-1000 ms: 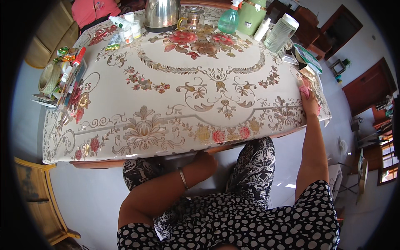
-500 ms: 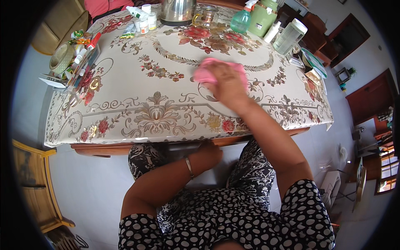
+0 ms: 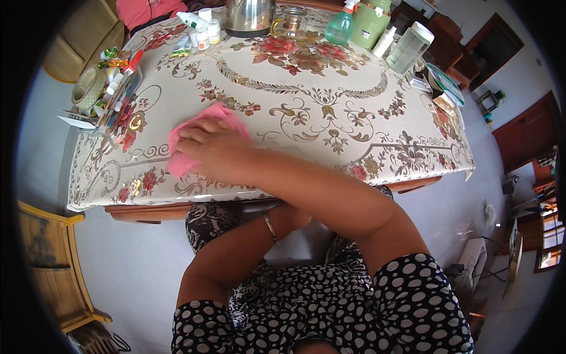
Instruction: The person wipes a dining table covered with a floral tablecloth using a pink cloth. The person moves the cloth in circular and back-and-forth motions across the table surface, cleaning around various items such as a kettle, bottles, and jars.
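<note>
A pink cloth (image 3: 223,112) lies bunched on the flowered tablecloth (image 3: 330,88), left of the middle near the front. My right hand (image 3: 209,147) presses down on it from above, fingers bent over the fabric and gripping it. The right forearm reaches across my body to get there. Below the table's front edge, near my lap, is my left hand (image 3: 289,218), with a silver bangle (image 3: 270,229) at the wrist. Its fingers are hidden, partly behind my right arm, and whatever it might hold does not show.
At the left edge stands a clear organizer (image 3: 121,103) full of small items. Along the back are pill bottles (image 3: 203,38), a metal kettle (image 3: 250,17), a glass cup (image 3: 292,20), a green spray bottle (image 3: 340,28), a green canister (image 3: 371,23) and a clear jar (image 3: 410,48).
My right hand has swept the pink cloth from right of the middle to the left and nearer the front edge. My left arm has stayed almost in place.
</note>
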The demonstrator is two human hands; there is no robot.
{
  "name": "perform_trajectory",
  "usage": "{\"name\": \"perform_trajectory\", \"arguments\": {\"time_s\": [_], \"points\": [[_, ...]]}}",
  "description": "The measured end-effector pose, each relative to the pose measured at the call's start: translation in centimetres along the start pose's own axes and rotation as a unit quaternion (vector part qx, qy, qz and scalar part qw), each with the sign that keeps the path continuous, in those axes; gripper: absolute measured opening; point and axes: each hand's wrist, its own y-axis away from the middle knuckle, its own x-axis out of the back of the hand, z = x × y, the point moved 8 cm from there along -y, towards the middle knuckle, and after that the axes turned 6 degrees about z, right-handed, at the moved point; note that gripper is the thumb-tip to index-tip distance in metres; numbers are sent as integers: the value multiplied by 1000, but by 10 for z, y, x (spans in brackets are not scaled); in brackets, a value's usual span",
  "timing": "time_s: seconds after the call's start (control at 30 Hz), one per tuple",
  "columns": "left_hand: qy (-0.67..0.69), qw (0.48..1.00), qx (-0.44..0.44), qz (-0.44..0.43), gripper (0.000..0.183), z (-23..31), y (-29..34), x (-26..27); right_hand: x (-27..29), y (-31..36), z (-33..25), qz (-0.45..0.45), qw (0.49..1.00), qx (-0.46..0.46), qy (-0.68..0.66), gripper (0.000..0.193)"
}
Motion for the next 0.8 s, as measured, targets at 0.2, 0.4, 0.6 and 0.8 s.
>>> {"name": "perform_trajectory", "arguments": {"time_s": [0.2, 0.4, 0.6, 0.8], "points": [[-397, 909, 29, -124, 32, -9, 8, -6, 79, 87, 39, 6, 997, -67, 48, 56], [-489, 847, 56, -202, 31, -18, 20, -11, 182, 196, 93, 87, 958, -221, 163, 51], [-501, 833, 77, -224, 30, -21, 23, -10, 277, 331, 163, 114, 865, -342, 350, 44], [-503, 827, 88, -236, 28, -22, 21, -15, 338, 417, 211, 116, 733, -505, 440, 42]]}}
